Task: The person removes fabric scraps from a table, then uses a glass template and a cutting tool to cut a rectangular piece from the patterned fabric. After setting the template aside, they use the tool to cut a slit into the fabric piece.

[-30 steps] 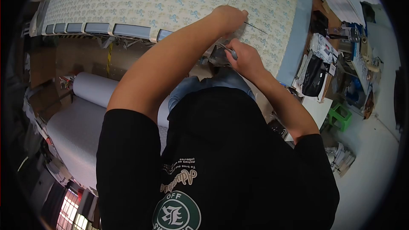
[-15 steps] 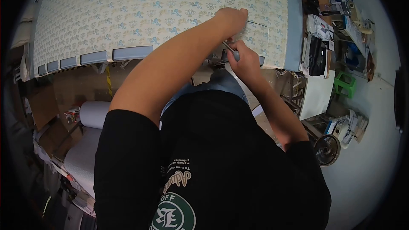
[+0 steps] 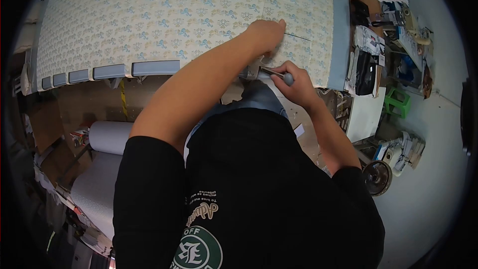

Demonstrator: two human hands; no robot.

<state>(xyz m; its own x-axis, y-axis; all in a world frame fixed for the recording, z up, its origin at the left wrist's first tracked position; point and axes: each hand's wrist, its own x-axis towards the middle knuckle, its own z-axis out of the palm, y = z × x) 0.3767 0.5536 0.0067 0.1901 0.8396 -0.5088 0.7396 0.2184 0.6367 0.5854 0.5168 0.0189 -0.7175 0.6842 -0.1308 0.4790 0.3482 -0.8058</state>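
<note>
My left hand is closed at the front part of the patterned fabric, its thumb side up; what its fingers pinch underneath is hidden. A thin dark line runs right from it across the fabric. Below and to the right, my right hand is wrapped round a hand tool with a rounded grey end and a narrow metal part. The tool's tip points left, close to a pale loose flap at the fabric's front edge.
Grey-blue slots line the front edge to the left. Wrapped packages lie at the right, beside a green stool and a round fan. At lower left is a large pale roll.
My left hand has shifted slightly down. My right hand has moved down and right with the tool, which is now tilted closer to level and farther from my left hand.
</note>
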